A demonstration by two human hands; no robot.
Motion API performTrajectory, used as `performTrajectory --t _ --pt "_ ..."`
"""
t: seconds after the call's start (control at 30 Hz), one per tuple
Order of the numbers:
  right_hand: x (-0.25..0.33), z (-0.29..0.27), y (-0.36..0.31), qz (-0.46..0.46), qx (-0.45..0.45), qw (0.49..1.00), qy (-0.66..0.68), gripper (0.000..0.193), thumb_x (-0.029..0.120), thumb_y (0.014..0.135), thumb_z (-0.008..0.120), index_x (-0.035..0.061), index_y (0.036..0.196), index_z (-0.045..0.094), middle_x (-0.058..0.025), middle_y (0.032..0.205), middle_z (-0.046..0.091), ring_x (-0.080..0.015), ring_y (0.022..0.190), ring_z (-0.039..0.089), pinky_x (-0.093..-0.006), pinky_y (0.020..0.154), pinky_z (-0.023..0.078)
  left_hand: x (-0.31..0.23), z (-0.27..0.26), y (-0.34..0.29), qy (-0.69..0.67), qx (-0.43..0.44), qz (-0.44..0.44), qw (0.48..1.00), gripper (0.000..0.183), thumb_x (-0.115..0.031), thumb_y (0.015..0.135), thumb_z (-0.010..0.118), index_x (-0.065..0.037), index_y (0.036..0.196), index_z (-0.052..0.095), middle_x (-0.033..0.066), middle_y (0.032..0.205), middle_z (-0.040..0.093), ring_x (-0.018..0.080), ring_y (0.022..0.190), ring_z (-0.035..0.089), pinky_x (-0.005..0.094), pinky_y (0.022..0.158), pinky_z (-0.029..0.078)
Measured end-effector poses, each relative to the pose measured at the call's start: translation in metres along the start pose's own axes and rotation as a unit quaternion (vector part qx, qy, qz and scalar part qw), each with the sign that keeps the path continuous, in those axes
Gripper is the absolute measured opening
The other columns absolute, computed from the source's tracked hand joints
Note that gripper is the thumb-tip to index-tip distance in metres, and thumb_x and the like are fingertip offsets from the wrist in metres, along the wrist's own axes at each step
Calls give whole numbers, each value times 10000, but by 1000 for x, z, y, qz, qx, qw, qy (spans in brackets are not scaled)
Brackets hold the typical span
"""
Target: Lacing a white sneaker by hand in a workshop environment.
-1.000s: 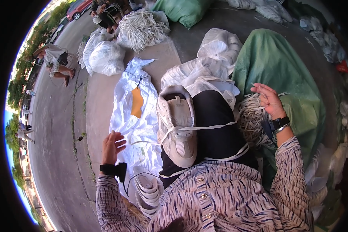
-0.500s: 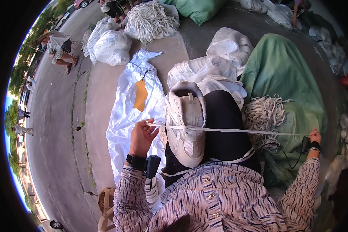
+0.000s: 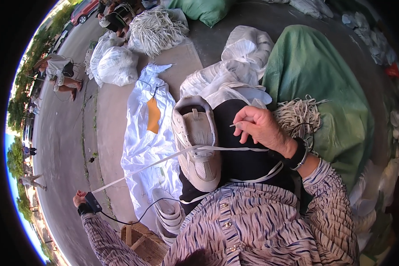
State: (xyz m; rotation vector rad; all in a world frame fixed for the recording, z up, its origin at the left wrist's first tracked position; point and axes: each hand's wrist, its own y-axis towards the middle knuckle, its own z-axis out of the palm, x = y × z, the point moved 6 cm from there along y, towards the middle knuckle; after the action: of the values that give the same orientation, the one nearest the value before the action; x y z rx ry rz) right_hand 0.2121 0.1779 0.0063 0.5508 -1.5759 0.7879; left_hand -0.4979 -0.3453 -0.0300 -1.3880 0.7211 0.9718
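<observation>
A pale sneaker (image 3: 198,144) rests sole-down on the person's lap, heel toward the top of the view and toe toward the body, so that its eyelets face upward and both hands can work over it. A flat white lace (image 3: 164,158) passes through the eyelets near the middle of the shoe and runs out to either side. The left hand (image 3: 80,200), stretched far out to the person's left above the pavement, is closed into a fist around the far end of the lace and draws it taut in a long straight line, which takes up slack through the eyelet. The right hand (image 3: 258,128) hovers just beside the shoe over the black cloth (image 3: 244,159) covering the lap; its fingers are curled, with thumb and forefinger pinched on the stiff tip of the other lace end, held short and close for aiming at an eyelet. Both wrists carry dark bands, and a thin black cable (image 3: 133,218) trails from the left one. A bundle of loose laces (image 3: 299,115) lies on a green sack (image 3: 332,88) near the right hand, within easy reach as a supply. A white plastic sack (image 3: 144,142) spreads on the pavement to the left of the lap, and a stack of white soles (image 3: 167,213) sits below it beside a wicker stool (image 3: 142,241). Further sacks and another heap of laces (image 3: 153,29) lie well apart at the top, where other people sit.
</observation>
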Motion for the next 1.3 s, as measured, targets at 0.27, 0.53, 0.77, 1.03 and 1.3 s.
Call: performTrajectory --t 0.27,0.53,0.77,1.03,1.3 --pt "11 40 7 -87 2 969 -230 74 70 800 616 11 818 576 -110 688 641 -173 615 644 -295 549 484 33 76 -132 141 -53 178 972 272 -335 917 459 -77 986 511 13 766 547 70 464 366 239 382 252" --pt "23 58 1 -285 -51 859 -422 111 97 796 589 38 794 495 -112 649 575 -281 595 624 -350 501 498 214 305 -444 292 511 292 754 161 -143 955 472 -26 1014 565 -12 700 557 50 608 502 185 558 415" --pt "14 67 4 -183 -2 860 -477 167 105 796 626 21 795 482 -122 620 571 -273 575 618 -348 476 474 234 315 -491 228 567 167 773 170 -140 957 477 -1 959 575 2 752 568 63 671 522 206 633 436" --pt "9 65 18 -70 22 942 -327 114 100 812 590 -12 808 571 -135 650 626 -204 528 621 -312 496 469 242 302 -481 287 606 150 726 290 -267 949 508 -23 821 600 -30 727 546 44 673 429 212 634 372" --pt "7 60 17 6 103 964 -245 67 48 811 554 -13 834 573 -85 633 618 -141 535 605 -277 490 464 254 309 -476 276 619 100 729 259 -230 944 521 -21 813 599 -24 722 543 49 656 440 203 601 375"
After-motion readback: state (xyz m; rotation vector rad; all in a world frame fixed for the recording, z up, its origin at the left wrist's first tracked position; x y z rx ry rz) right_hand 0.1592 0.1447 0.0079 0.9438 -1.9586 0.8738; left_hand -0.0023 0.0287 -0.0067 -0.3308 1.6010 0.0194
